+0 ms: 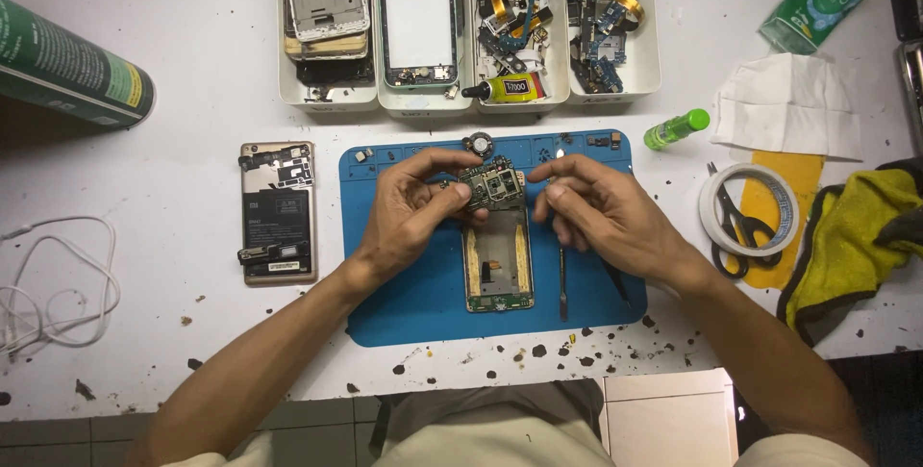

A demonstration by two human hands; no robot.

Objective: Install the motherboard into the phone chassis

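On a blue work mat [404,303] lies an opened phone frame [498,270] with its insides exposed. My left hand [409,217] pinches a small green circuit board [492,183] just above the frame's top end. My right hand [596,212] hovers close on the board's right side, fingers curled toward its edge; whether it touches the board I cannot tell. Thin metal tools [562,284] lie on the mat beneath my right hand.
Another opened phone [277,212] lies left of the mat. White trays [327,92] of phone parts and a glue tube [510,89] stand behind. A tape roll [711,222], scissors [740,236], green bottle [676,127], yellow cloth [851,236], white cable [58,284] and green can [67,68] surround.
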